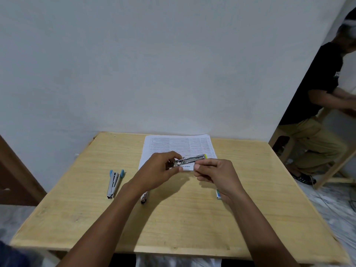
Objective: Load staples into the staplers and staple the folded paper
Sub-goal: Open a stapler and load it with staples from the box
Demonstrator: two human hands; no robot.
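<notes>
While the left grip [159, 170] clasps the silver stapler [192, 159] at its hinge end, over the paper [179, 145] on the bench [192, 218], the right grip [215, 172] pinches its front, prob. steadying it for loading.

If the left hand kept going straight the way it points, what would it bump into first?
The left hand holds the silver stapler, pointing rightward along it. Going on, it would probably meet the right hand first, at the stapler's other end, though depth is unclear.
</notes>
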